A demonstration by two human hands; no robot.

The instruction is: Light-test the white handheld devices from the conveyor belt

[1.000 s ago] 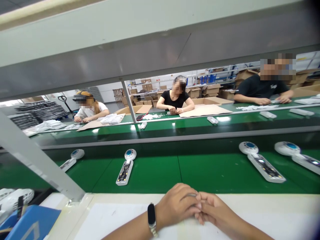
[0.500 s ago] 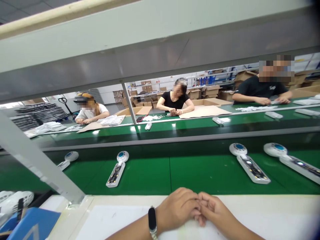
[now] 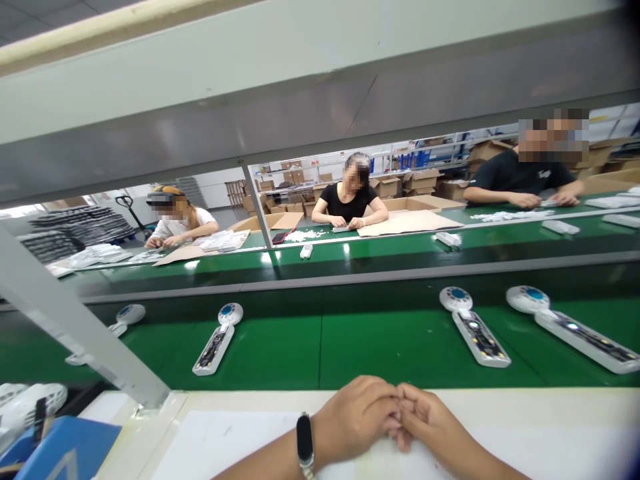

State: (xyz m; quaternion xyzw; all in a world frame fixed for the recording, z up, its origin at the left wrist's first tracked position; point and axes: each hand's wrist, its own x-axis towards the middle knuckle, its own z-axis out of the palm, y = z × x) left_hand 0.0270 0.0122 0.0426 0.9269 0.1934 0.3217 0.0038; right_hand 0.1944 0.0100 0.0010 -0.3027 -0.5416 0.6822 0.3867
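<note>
white handheld devices, each with a round, blue-centred head, lie apart on the green conveyor belt [image 3: 380,347], beyond the worktop [image 3: 540,403]. nearest to the hands are the middle-right device [image 3: 473,325], with a bright light in its handle, and the middle-left device [image 3: 219,337]; neither is touched. the far-right device [image 3: 570,327] is likewise lit; the half-hidden device [image 3: 131,314] lies partly behind the slanting post [image 3: 100,340].

hazards, as judged: the handles lie uncovered, so a careless reach could snag or soil the circuit board [image 3: 485,343]; the metal strap of the wristwatch [image 3: 305,437], should it brush the board, might scratch or short it. lifting by the head alone could strain the narrow neck. were the belt running, attention fixed on one device could let another go past.

pose: both wrists angle inward over the white sheet [image 3: 225,440]. the left hand [image 3: 353,417], back uppermost, lays bent fingers over those of the right hand [image 3: 427,417], whose thumb side faces inward. the hands are together, clasped on each other; no object shows between them, though whether something small is enclosed cannot be told.
</note>
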